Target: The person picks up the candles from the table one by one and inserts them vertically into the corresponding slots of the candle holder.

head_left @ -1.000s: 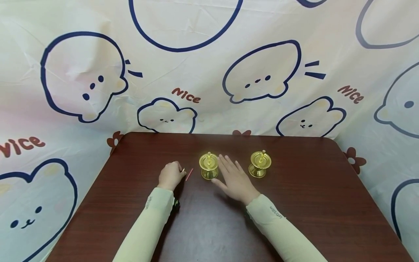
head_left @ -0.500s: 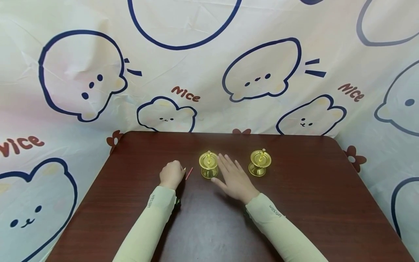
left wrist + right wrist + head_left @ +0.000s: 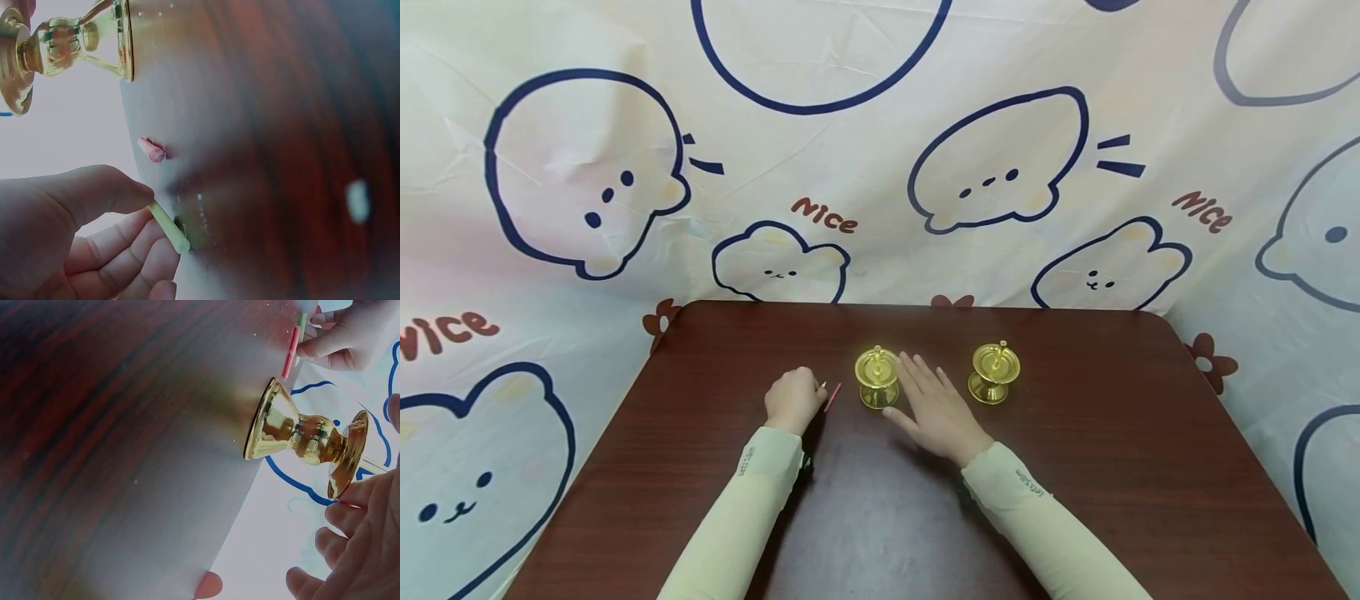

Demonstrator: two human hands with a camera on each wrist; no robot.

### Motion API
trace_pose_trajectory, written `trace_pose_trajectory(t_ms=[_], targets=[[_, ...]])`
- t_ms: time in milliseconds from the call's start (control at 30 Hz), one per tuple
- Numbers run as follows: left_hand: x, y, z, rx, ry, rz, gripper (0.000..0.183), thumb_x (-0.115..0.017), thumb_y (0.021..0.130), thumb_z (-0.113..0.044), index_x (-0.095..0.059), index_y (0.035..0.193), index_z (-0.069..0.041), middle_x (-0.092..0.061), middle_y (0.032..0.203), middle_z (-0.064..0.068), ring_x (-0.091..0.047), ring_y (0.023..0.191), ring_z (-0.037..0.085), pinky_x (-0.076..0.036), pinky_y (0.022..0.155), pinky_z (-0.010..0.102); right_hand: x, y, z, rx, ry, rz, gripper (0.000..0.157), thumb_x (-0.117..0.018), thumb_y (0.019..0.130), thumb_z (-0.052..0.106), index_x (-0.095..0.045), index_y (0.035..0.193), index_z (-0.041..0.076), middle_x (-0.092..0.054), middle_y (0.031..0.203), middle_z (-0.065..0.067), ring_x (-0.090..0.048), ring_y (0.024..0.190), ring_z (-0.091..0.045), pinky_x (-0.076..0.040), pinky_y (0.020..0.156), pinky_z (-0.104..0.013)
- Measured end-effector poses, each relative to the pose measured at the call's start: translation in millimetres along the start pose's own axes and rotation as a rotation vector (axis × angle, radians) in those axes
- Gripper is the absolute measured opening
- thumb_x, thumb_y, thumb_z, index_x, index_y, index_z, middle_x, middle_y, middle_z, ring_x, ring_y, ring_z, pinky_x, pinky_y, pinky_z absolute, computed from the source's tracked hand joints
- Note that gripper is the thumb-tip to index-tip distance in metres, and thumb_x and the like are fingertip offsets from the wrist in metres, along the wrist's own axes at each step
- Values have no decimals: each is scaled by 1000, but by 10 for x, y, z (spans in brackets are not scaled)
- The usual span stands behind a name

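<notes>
In the head view my left hand (image 3: 793,401) is over the table, left of a thin pink stick (image 3: 832,397). It pinches a thin yellow-green stick (image 3: 167,226) between thumb and fingers, low against the tabletop. The pink stick (image 3: 152,150) lies apart from it. A gold-coloured pedestal holder (image 3: 877,377), with a shallow dish and a small upright post, stands to the right of both sticks. My right hand (image 3: 942,414) is beside that holder with its fingers straight. In the right wrist view its fingertips come close to the dish rim; whether they touch I cannot tell.
A second, matching gold-coloured holder (image 3: 994,373) stands to the right of my right hand. Both are on a dark brown wooden table (image 3: 1112,467) with rounded far corners. A cloth with cartoon outlines (image 3: 880,150) hangs behind the table.
My left hand has shifted slightly to the right, nearer the pink stick. My right hand and both holders stay where they were.
</notes>
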State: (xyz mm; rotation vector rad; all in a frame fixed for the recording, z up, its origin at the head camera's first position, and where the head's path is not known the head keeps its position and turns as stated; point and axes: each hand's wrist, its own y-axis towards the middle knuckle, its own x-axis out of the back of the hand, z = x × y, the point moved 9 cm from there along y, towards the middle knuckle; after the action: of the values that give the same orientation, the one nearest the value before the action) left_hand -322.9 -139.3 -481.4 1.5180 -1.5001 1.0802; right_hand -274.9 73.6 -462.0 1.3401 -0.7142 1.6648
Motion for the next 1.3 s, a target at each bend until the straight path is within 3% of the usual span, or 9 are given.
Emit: trace_pose_trajectory(t_ms=[267,400,500,867,1133,1300], targets=[[-20,-7,33,9,-74,16,47,-61,91,-11,-41,49,-18,-31,51,-6,-27,49,13,-24,45,29,3,-14,9,11,6,-18,79,-45,104,56,-22,162,9,-21,168,-8,-17,154,-26,-18,122,-53],[-28,-17,60,-11,-166,11,25,-60,92,-10,-57,67,-12,-52,61,-1,-41,52,15,-36,49,31,3,-15,13,15,13,-23,78,-45,104,55,-21,162,8,-21,167,-8,-19,154,-28,-18,122,-54],[-24,-21,60,-40,-206,-2,10,-62,94,-12,-63,85,-7,-64,77,3,-53,60,18,-47,60,35,-6,-14,7,13,10,-21,79,-45,104,56,-21,162,8,-21,168,-8,-18,154,-28,-18,122,-54],[-27,-17,111,-49,-340,-12,20,-57,99,-11,-69,108,2,-68,86,8,-57,64,18,-47,63,34,-13,-16,3,9,2,-15,79,-44,104,56,-20,162,9,-20,168,-8,-18,154,-28,-18,122,-53],[-40,-32,179,-29,-430,7,23,-57,101,-15,-66,114,1,-69,105,15,-65,91,28,-53,77,44,-6,-16,13,10,7,-19,79,-45,104,56,-21,162,8,-21,168,-8,-18,154,-28,-18,122,-53],[-67,-34,222,-25,-481,41,21,-56,103,-17,-64,114,-1,-66,107,15,-63,93,29,-52,76,43,-11,-15,20,10,-3,-17,81,-44,103,58,-20,162,8,-20,168,-9,-15,155,-26,-18,122,-53]])
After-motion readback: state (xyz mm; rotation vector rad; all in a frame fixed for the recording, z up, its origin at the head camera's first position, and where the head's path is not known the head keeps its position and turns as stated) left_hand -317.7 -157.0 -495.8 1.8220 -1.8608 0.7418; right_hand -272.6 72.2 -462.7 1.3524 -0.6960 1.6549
